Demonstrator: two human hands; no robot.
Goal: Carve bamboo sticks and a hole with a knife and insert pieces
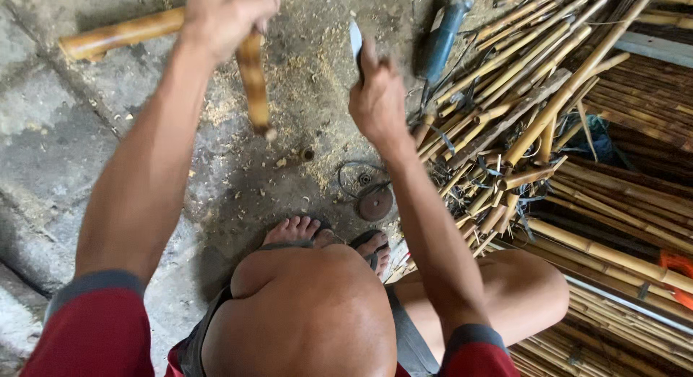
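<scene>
Rough grey concrete floor (pixel 65 153) fills the head view, scattered with pale shavings and dust near its middle. On the right lies a big heap of bamboo canes (pixel 534 81), yellow-brown, crossing one another, with darker bundles stacked beyond them and more canes along the lower right. A blue power tool (pixel 442 39) rests at the top edge of the heap, and a round rusty disc (pixel 375 202) with a loop of wire lies on the floor just beside the person's sandalled feet (pixel 325 236).

The person squats, bare knees (pixel 310 312) low in the picture, red sleeves at the bottom corners. The left hand (pixel 227 16) is raised at the top of the picture, its grip clamped around a short bamboo stick (pixel 253 77) that hangs down and ends above the shavings. Another bamboo piece (pixel 119 34) lies on the floor behind that hand. The right hand (pixel 377 99) is closed around the handle of a knife (pixel 355 39), blade pointing up, near the stick but apart from it.
</scene>
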